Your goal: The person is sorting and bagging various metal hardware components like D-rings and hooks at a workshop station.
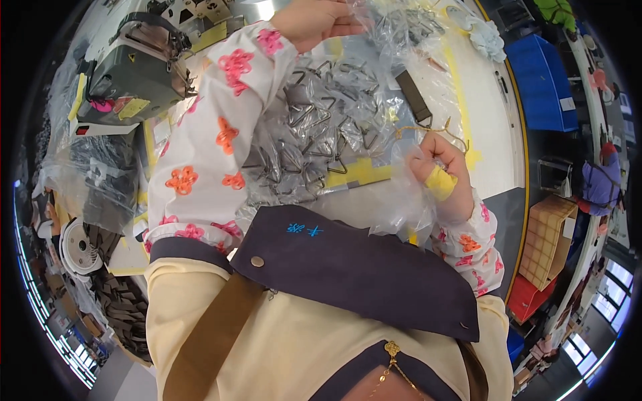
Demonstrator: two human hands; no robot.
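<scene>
A clear plastic bag (398, 200) is pinched in my right hand (445, 175), whose fingers are curled closed. Yellow tape is wrapped at the base of its thumb. My left hand (317, 23) reaches to the far edge of the table with fingers stretched out, touching crinkled clear plastic (391, 17). Between my arms lie several bent metal wire triangles (309, 115) on and among clear plastic. A dark olive strap piece (413, 97) with a metal triangle at its end rests beyond my right hand, near a yellowish cord (445, 130).
A grey-green sewing machine (127, 77) stands at the left. Yellow tape (358, 172) crosses the tabletop. Right of the table are a blue bin (542, 80), a checked box (545, 234) and a red bin (531, 299). Brown strap pieces (120, 304) are heaped at the lower left.
</scene>
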